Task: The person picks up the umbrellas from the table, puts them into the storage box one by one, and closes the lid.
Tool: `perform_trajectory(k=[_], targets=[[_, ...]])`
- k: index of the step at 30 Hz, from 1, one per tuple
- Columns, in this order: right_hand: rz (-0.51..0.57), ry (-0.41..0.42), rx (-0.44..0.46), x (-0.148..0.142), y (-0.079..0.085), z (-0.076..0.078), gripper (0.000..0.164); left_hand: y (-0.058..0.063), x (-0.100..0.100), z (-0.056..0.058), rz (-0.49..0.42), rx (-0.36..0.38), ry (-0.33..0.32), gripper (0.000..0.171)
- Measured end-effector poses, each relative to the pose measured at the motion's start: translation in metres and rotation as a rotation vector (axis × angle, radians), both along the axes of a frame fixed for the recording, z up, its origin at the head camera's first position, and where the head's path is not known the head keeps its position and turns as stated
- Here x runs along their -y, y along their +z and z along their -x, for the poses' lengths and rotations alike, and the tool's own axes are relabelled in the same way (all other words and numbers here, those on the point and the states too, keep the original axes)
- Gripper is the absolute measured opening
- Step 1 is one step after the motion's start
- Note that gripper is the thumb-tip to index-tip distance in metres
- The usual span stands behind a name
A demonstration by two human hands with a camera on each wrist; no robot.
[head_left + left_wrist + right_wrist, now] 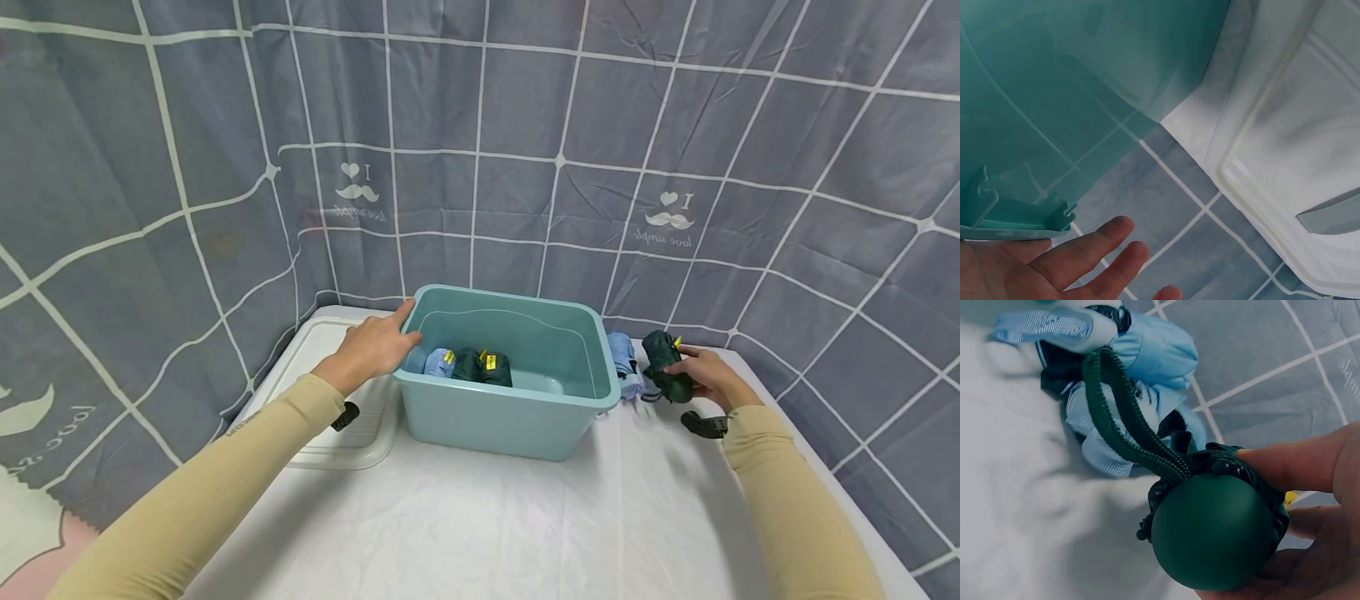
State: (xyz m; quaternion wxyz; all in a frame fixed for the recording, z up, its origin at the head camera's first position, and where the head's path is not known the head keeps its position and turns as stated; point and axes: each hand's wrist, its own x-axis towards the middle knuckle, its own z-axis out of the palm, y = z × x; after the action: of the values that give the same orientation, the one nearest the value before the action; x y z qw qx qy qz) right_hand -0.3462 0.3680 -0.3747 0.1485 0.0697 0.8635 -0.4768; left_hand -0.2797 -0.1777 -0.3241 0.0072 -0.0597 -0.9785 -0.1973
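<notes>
My right hand (708,375) holds a dark green folded umbrella (663,362) just above the table, right of the bin. In the right wrist view the umbrella's round handle end (1211,532) faces the camera, its strap looping away. Light blue folded umbrellas (1154,350) lie beside it, touching or close together. My left hand (372,347) rests at the left rim of a teal plastic bin (495,417), its fingers (1088,250) extended outside the wall. Inside the bin, at the left, lie a light blue umbrella (439,362) and two dark green umbrellas (495,369) with yellow tags.
A white lid (315,342) lies on the table left of the bin, partly behind my left arm. White cloth covers the table (480,517). A grey curtain (517,100) with white grid lines hangs close behind and at both sides.
</notes>
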Motion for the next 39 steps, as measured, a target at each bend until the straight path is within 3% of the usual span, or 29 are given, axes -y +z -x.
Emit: perform_trajectory(k=[10,30,39], targets=[[-0.010,0.040,-0.028,0.014,0.028,-0.006,0.084,0.000,0.001,0.000,0.000,-0.002,-0.002,0.074],[-0.033,0.083,-0.111,0.057,0.087,-0.032,0.083,0.000,0.002,0.001,0.011,-0.005,-0.015,0.073],[-0.057,0.154,-0.126,0.077,0.104,-0.043,0.083,0.001,0.001,0.002,0.020,0.005,-0.014,0.073]])
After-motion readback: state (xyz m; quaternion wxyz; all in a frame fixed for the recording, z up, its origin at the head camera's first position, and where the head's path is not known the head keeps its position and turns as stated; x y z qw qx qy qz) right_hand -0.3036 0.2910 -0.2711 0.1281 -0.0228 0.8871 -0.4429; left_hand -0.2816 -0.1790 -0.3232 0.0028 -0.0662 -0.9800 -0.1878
